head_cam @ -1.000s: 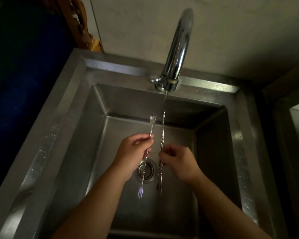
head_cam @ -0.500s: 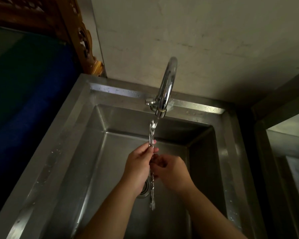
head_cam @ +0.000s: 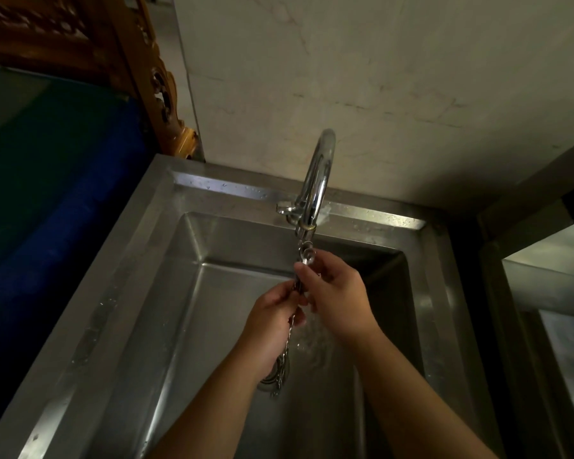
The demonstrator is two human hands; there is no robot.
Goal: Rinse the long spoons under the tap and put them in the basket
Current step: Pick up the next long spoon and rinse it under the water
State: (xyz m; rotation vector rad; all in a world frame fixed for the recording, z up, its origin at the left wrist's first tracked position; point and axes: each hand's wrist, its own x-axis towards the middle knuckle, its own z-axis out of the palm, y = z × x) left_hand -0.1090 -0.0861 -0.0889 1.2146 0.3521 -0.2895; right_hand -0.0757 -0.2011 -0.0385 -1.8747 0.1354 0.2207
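Observation:
A bunch of long thin metal spoons (head_cam: pixel 306 255) stands nearly upright under the chrome tap (head_cam: pixel 316 180), bowls just below the spout. Their lower ends (head_cam: pixel 280 376) hang over the drain. My left hand (head_cam: pixel 274 321) grips the stems low down. My right hand (head_cam: pixel 337 294) holds the same bunch higher up, fingers curled around it close under the bowls. Water splashes in the steel sink (head_cam: pixel 153 326) beneath my hands. No basket is in view.
The sink's rim (head_cam: pixel 232 188) meets a pale wall behind the tap. A carved wooden piece (head_cam: pixel 161 94) and a dark blue surface (head_cam: pixel 57 200) lie to the left. Part of a second steel basin (head_cam: pixel 550 293) shows at the right edge.
The two separate spoons have been brought together into one bunch held by both hands. My right hand slid up toward the bowls. The camera tilted up, showing more wall.

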